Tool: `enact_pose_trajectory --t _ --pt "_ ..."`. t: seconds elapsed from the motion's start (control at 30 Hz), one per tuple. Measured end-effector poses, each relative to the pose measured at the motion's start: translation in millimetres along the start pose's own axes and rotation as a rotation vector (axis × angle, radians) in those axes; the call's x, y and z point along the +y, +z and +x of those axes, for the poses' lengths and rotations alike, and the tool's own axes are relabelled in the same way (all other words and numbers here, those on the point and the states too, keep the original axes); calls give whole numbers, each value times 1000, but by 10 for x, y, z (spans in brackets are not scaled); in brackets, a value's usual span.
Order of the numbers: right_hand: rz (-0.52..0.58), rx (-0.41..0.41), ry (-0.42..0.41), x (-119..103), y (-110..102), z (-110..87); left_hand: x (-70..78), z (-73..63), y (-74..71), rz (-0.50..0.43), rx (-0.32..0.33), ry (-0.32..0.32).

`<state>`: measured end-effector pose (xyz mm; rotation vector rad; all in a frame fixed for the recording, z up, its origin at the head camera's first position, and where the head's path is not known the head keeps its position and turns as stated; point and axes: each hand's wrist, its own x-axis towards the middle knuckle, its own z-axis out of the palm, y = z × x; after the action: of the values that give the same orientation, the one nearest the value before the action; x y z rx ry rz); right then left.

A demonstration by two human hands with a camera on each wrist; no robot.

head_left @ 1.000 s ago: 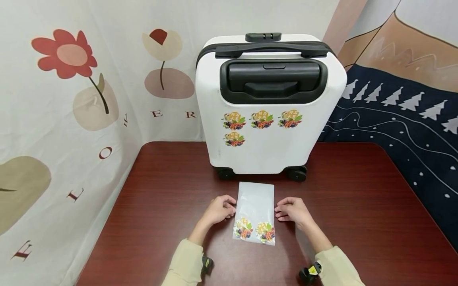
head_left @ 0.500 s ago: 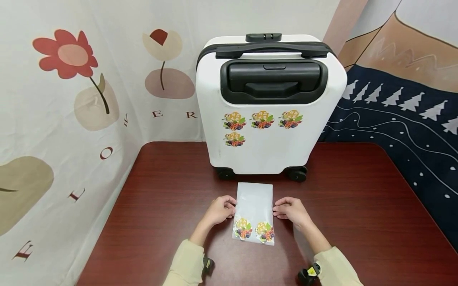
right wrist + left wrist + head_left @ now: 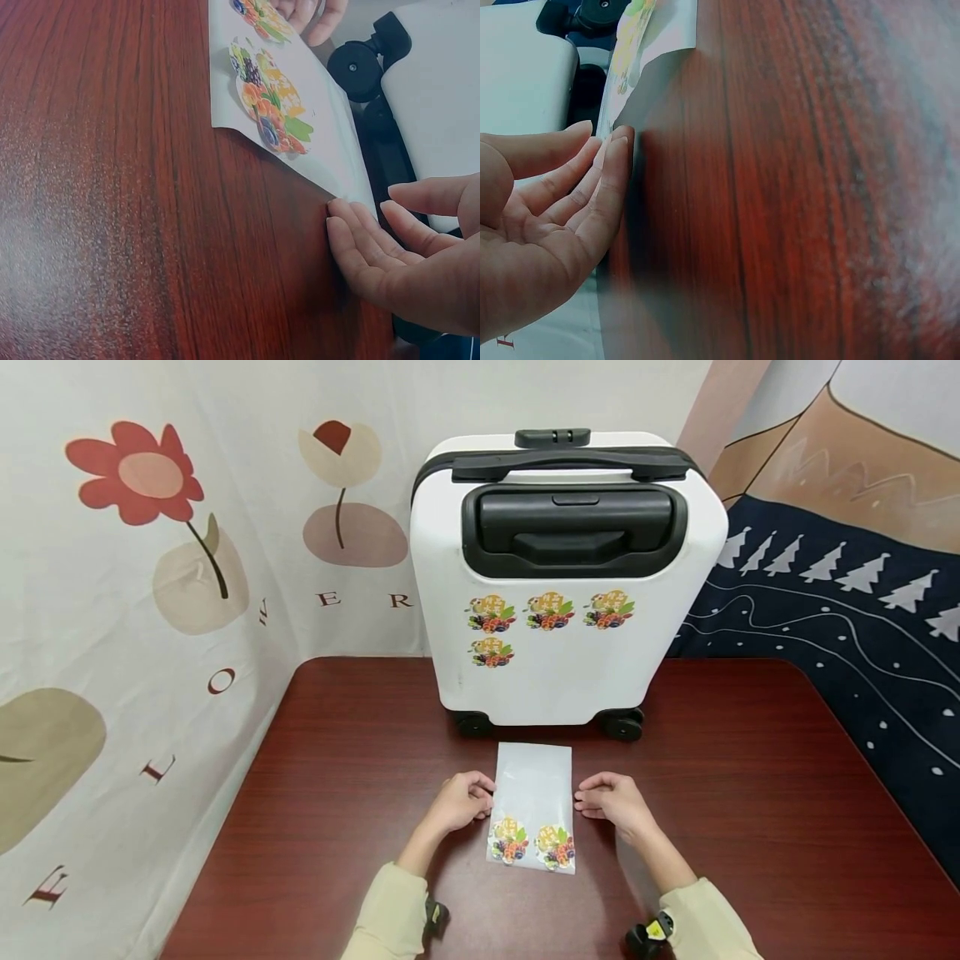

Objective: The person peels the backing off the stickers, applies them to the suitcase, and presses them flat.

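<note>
While the sticker sheet (image 3: 533, 781) lay in front of the suitcase (image 3: 558, 681), well inside the left and right edges of the table (image 3: 337, 777), the left hand (image 3: 455, 802) and right hand (image 3: 617, 802) flanked it, fingers relaxed, thumbs apart, gripping nothing. It looked light, thin and easily creased, best pinched at its long sides; room lay sideways, while the suitcase limited sliding toward the back edge.

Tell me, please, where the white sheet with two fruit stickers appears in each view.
Head: the white sheet lies in the lower middle.
Left wrist: the white sheet is at the top, left of centre.
Right wrist: the white sheet is in the upper middle.
Landmark in all three: the white suitcase, at upper middle, upper left and upper right, respectively.
</note>
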<state>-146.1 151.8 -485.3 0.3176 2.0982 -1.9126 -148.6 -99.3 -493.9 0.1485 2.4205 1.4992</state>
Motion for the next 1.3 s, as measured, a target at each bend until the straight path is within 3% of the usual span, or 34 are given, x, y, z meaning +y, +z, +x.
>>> enact_pose_trajectory --t 0.63,1.0,1.3 --pt "35 1 10 9 49 6 -6 -14 4 29 6 3" --pt "61 -35 12 23 65 23 -33 2 -3 -17 55 18" --pt "18 -41 13 1 75 23 2 20 -34 -18 85 26"
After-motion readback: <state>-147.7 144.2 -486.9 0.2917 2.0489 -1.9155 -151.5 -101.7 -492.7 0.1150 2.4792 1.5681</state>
